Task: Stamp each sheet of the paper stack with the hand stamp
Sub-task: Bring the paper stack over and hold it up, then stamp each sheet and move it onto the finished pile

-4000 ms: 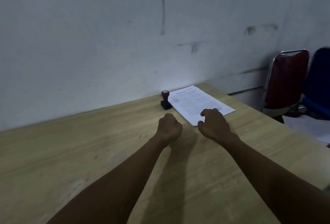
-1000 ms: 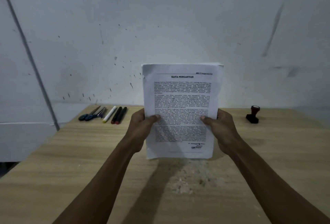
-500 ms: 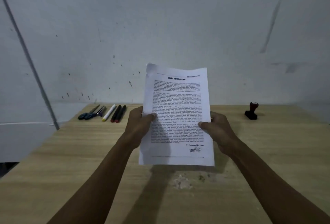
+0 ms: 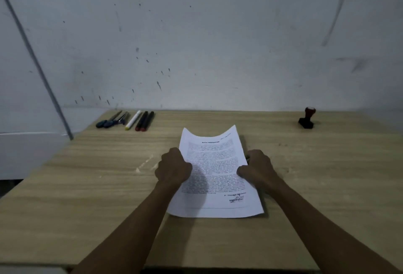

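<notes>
While both hands grip, paper stack point(image 4: 214, 177) lengthwise toward wall.

single head-worn view, wide angle, looking forward and down over wooden table point(image 4: 87, 186), facing wall point(image 4: 218, 33) at far edge, forearms close in foreground

Pens point(image 4: 144, 121) and scissors point(image 4: 111, 121) on table point(image 4: 87, 186)
</notes>
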`<state>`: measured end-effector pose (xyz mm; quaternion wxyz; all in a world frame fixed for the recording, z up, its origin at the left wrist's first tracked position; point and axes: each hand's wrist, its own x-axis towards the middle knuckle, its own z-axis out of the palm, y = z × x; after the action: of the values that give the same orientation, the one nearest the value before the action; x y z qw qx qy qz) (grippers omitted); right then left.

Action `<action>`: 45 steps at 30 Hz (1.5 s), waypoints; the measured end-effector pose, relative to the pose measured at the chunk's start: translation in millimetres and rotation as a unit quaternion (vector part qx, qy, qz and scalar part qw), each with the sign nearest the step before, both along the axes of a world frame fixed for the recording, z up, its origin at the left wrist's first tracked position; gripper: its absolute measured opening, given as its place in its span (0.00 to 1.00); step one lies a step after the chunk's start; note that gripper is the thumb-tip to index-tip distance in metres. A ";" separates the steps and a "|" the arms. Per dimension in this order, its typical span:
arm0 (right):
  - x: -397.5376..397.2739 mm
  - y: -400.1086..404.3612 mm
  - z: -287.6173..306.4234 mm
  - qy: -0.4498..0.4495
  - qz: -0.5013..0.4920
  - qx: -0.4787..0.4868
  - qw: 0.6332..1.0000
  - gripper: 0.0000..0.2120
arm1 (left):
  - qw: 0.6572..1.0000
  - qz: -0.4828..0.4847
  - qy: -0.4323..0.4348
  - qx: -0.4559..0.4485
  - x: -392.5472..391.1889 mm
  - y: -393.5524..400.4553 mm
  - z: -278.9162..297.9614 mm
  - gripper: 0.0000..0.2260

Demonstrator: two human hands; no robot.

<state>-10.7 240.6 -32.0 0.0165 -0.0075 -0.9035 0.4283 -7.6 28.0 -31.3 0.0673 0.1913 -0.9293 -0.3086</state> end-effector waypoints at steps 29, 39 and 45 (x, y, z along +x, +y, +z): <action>3.0 13.7 -5.2 0.017 -0.043 0.120 0.992 0.18 | 0.992 -0.054 -0.006 -0.114 -6.9 5.6 4.1 0.19; -17.0 59.0 -3.6 0.064 -0.105 0.086 0.989 0.17 | 0.957 -0.237 0.167 0.002 -29.9 79.1 10.8 0.12; -46.6 108.0 -3.3 0.051 -0.172 0.073 0.981 0.18 | 0.924 -0.337 0.177 0.022 -61.6 146.2 12.0 0.09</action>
<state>-57.4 348.6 -35.3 0.1364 -0.1401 -0.9153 0.3522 -69.2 174.2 -19.3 0.1188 -0.1896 -0.9049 -0.3620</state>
